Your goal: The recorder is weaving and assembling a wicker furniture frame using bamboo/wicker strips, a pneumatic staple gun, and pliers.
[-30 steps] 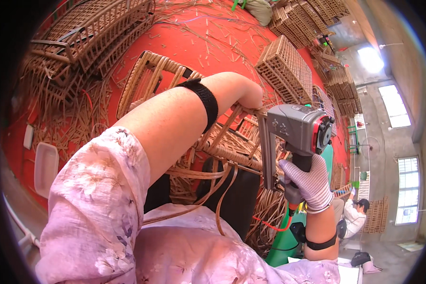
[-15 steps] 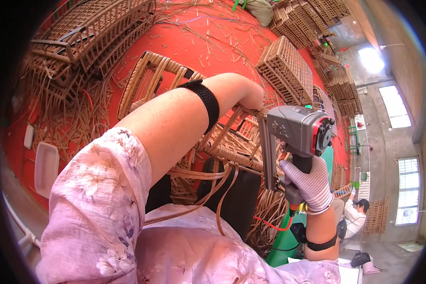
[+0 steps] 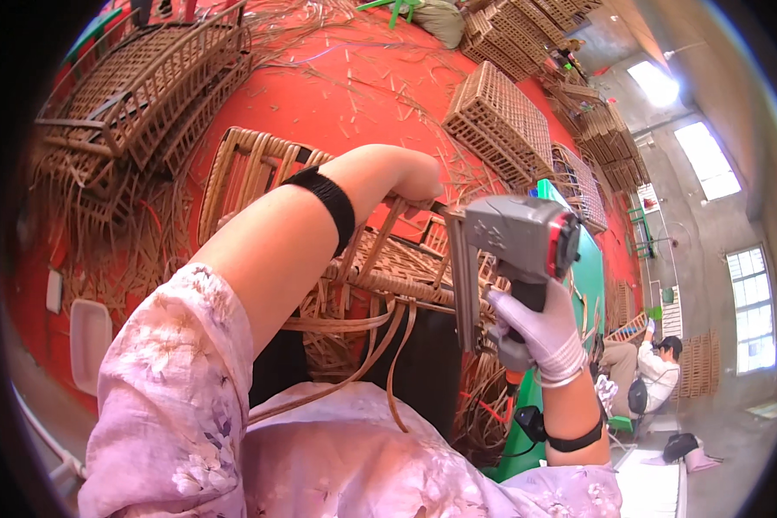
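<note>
A brown wicker basket (image 3: 397, 278) with woven sides and upright slats lies across my lap, partly hidden by my left arm. My left hand (image 3: 417, 183) is bare and closed on the basket's far upper edge, its fingers mostly hidden beneath it. My right hand (image 3: 546, 332), in a white glove, wraps round the handle of a grey and black air stapler (image 3: 514, 233). The stapler's nose end points at the basket edge, close beside my left fingers; whether it touches cannot be made out. Loose flat strips (image 3: 397, 345) hang from the basket over my lap.
Woven crates (image 3: 501, 121) stand ahead on the red floor (image 3: 354, 95), strewn with cut strips. More wicker frames (image 3: 147, 95) are stacked at the left, near a white tray (image 3: 91, 345). A green surface (image 3: 583, 276) lies right of the stapler. Another person (image 3: 660, 371) sits further right.
The whole view has shifted a little, so hands, basket and stapler appear further left. My left hand stays at the basket edge and the stapler stays beside it, tilted slightly differently.
</note>
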### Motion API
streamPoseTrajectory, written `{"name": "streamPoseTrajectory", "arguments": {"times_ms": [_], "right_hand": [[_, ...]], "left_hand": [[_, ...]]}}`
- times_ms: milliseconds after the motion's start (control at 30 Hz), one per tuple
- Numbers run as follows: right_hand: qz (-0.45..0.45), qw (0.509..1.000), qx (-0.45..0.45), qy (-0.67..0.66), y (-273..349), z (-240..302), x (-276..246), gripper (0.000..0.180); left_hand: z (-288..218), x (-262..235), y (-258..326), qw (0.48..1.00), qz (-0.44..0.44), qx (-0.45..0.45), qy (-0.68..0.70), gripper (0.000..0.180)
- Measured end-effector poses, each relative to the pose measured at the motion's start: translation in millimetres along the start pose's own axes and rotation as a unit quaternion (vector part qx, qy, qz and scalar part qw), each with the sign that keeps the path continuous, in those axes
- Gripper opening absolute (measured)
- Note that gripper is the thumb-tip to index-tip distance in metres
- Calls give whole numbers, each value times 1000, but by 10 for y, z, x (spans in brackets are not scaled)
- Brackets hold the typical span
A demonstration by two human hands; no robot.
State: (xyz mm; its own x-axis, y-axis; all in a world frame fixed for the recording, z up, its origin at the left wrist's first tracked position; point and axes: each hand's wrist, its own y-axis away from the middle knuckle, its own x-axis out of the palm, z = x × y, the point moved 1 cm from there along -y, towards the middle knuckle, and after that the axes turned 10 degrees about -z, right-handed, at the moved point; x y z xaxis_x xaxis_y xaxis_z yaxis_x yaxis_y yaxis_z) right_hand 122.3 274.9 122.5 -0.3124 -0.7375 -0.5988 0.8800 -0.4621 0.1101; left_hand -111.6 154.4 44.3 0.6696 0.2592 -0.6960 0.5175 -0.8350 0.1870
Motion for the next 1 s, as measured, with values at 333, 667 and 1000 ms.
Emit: {"name": "streamPoseTrajectory", "arguments": {"times_ms": [333, 667, 1000], "right_hand": [[-252, 935, 83, -235, 720, -1286, -1191, 29], [-458, 726, 245, -451, 1675, -3386, -1974, 20], [-484, 676, 344, -437, 1851, -4606, -2280, 55]], "left_hand": [[108, 52, -148, 1000, 2, 1, -14, 50], [35, -6, -69, 998, -35, -49, -9, 56], [-55, 13, -29, 996, -58, -63, -15, 59]]}}
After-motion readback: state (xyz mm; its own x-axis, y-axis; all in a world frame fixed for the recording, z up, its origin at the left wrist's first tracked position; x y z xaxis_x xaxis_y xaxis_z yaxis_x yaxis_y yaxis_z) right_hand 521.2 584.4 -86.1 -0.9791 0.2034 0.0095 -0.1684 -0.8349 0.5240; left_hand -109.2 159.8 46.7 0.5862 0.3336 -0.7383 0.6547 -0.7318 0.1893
